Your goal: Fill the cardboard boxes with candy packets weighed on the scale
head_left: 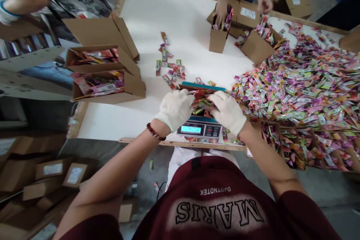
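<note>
Over the scale [207, 125], packets [201, 102] are apparently being settled by the left hand [176, 108] and right hand [228, 111], both curved inward; any pinch cannot be told. For a true reading, both should be lifted.

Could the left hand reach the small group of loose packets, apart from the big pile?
Probably yes: the left hand is at the box on the scale, and nothing seems to stand between this hand and the nearest loose packets.
</note>
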The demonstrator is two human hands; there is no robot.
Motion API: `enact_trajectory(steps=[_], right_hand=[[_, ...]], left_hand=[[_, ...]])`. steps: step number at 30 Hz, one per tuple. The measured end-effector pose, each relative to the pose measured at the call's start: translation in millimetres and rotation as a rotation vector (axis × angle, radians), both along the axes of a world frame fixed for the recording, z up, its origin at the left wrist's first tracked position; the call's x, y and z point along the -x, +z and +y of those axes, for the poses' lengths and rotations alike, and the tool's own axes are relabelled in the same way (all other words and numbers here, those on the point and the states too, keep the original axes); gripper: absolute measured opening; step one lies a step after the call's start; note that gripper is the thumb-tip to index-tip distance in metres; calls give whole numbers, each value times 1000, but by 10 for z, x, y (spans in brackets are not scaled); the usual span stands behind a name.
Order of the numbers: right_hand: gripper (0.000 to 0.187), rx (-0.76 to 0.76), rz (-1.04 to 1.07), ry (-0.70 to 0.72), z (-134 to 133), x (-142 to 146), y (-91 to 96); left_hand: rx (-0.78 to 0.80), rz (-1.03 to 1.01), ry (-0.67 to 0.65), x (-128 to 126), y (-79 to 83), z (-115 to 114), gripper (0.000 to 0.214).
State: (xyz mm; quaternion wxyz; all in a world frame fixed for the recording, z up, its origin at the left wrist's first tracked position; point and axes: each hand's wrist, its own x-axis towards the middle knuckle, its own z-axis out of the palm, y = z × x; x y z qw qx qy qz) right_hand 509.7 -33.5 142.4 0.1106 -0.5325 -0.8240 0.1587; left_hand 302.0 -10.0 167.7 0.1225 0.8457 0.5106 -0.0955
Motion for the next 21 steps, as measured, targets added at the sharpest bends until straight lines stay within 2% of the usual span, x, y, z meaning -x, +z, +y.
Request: enact_trajectory(steps=[3, 6, 9, 12, 14, 16, 19, 21], right_hand=[[26, 97, -242, 15, 87, 159, -51], [21, 159, -319, 34, 133, 176, -116], [21, 166, -198, 52, 122, 105, -176], [23, 109, 68, -9, 50, -32, -167], [16, 39, 245, -126, -11, -198, -104], [12, -25, 341, -243, -61, -448, -28], [9, 19, 235, -287, -75, -920, 4], [7, 163, 79, -285, -17, -1198, -76]], left_hand=[[-6, 39, -4, -73, 15, -19, 30], [-40, 17, 37, -53, 26, -63, 30], [-97, -70, 77, 16, 16, -128, 30], [-162, -224, 96, 87, -27, -202, 33], [-178, -311, 80, 96, -73, -247, 34], [-139, -356, -18, 46, -138, -286, 31], [10, -268, -199, -148, -282, -323, 39], [93, -126, -195, -295, -395, -329, 44]])
